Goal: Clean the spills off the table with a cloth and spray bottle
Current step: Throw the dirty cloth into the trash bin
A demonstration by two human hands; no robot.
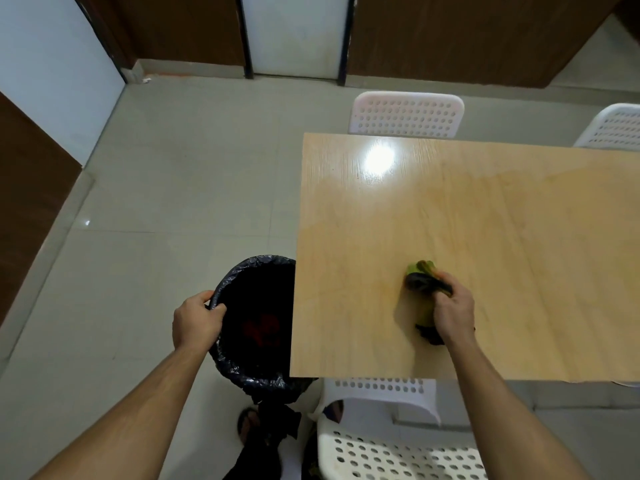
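Left hand (198, 323): grip clenched on the rim of the round bin lined with a black plastic bag (242, 370).
Bin: beside the left edge of the light wooden bench (485, 237); something red lies inside, unclear.
Right hand (453, 311): grip bunched around a crumpled green-and-dark cloth (423, 277), pressed on the bench near its front edge.

We can read no text, label, brand or number anywhere here. Near our hands, neither the surface (485, 220) nor the bin (242, 368) shows us any lettering.
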